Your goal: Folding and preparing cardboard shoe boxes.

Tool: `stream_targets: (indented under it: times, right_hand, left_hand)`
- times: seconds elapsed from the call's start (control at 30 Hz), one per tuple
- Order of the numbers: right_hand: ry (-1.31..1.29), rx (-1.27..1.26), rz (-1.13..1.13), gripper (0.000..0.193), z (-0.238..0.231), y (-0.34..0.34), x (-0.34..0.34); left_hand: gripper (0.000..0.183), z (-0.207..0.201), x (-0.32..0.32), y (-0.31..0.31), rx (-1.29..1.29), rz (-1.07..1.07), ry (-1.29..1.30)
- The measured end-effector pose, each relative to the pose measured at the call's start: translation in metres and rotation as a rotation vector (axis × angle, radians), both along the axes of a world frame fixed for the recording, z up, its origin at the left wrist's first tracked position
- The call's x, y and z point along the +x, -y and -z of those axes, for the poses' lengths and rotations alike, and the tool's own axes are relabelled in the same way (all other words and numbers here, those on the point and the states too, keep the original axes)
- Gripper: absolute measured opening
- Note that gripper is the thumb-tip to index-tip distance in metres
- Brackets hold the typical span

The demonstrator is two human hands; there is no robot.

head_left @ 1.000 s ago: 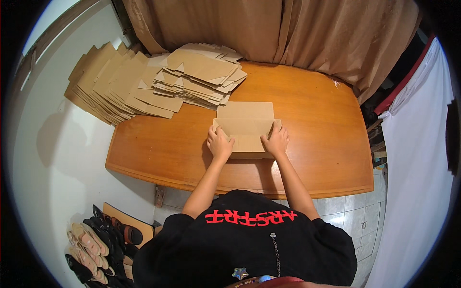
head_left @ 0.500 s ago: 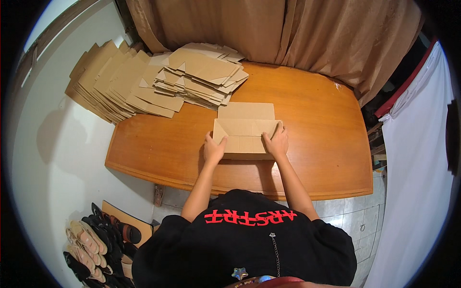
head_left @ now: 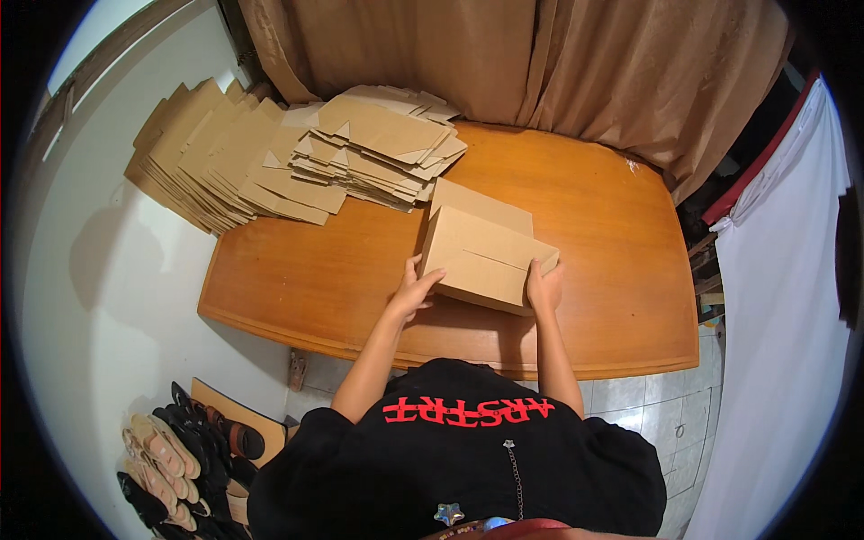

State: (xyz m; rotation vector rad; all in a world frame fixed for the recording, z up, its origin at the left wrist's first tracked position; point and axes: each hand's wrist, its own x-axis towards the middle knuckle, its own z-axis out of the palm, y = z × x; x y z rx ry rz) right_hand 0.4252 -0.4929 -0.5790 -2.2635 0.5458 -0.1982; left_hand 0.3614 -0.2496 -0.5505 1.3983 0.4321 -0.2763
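A brown cardboard box (head_left: pixel 481 261) is between my hands over the near middle of the table, turned at a slant. One flap (head_left: pixel 481 208) stands out from its far side, and a thin line runs across the panel facing up. My left hand (head_left: pixel 414 290) grips the near left corner, thumb on top and fingers partly hidden behind the side. On the right end, my right hand (head_left: pixel 544 283) is closed round the edge with its thumb up. Whether the box's underside touches the wood cannot be made out.
Flattened cardboard boxes lie in a fanned row (head_left: pixel 202 153) and a stack (head_left: pixel 382 144) on the far left of the wooden table (head_left: pixel 612 270). A brown curtain (head_left: pixel 432 54) hangs behind. White cloth (head_left: pixel 774 297) hangs at right; several shoes (head_left: pixel 166 450) are on the lower left.
The box has turned clockwise and tilted, its right end swinging nearer and to the right. Both hands have kept hold, my right hand shifting right and nearer.
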Motion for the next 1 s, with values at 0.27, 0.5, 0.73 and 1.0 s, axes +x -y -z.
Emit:
stream_targets:
  times: [0.27, 0.5, 0.73, 1.0]
  right_hand:
    - [-0.08, 0.141, 0.02, 0.072, 0.001, 0.003, -0.001]
    - [0.154, 0.642, -0.278, 0.066, -0.03, -0.001, 0.004]
    - [-0.378, 0.743, -0.431, 0.098, -0.062, -0.037, -0.012]
    - [-0.321, 0.86, -0.443, 0.068, 0.018, -0.023, 0.013]
  left_hand:
    - [0.077, -0.053, 0.004, 0.041, 0.616, -0.295, 0.896]
    - [0.083, -0.042, 0.0, 0.046, 1.068, 0.015, 1.292]
    - [0.064, 0.031, -0.006, 0.061, 1.253, 0.21, 1.357]
    - [0.059, 0.053, -0.021, 0.049, 1.285, 0.096, 1.113]
